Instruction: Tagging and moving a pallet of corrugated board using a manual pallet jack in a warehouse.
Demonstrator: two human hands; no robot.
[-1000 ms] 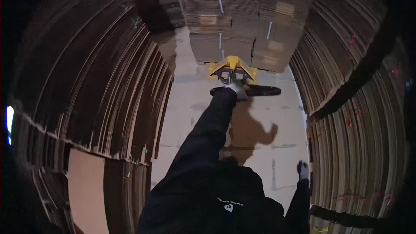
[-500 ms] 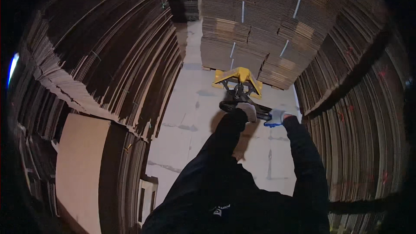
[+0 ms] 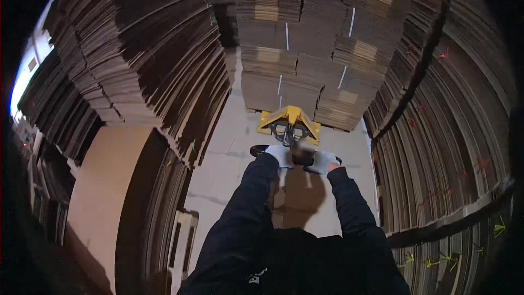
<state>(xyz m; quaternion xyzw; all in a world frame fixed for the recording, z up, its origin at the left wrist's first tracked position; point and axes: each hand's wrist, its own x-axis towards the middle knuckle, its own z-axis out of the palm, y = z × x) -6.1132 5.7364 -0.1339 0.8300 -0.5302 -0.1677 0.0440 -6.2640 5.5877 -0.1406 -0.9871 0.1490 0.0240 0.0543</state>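
My left hand [image 3: 279, 155], in a pale work glove, is closed on the left side of a black pallet jack handle [image 3: 302, 157]. On its right side, my right hand [image 3: 321, 162] grips the same handle, gloved in white. Beyond the hands stands the yellow pallet jack [image 3: 293, 113], facing a tall stack of flat cardboard [image 3: 316, 38]. Its forks are hidden; whether they are under the stack I cannot tell. The palms and most fingertips are out of sight.
High stacks of flat cardboard [image 3: 169, 60] line the left side, and more cardboard stacks [image 3: 436, 147] rise on the right. A wooden pallet [image 3: 183, 240] sits low at the left. Pale floor [image 3: 218, 169] runs between the stacks.
Both hands have swung left with the handle, which now sits squarer in front of me. The view has shifted, so the jack and stacks appear lower and farther left.
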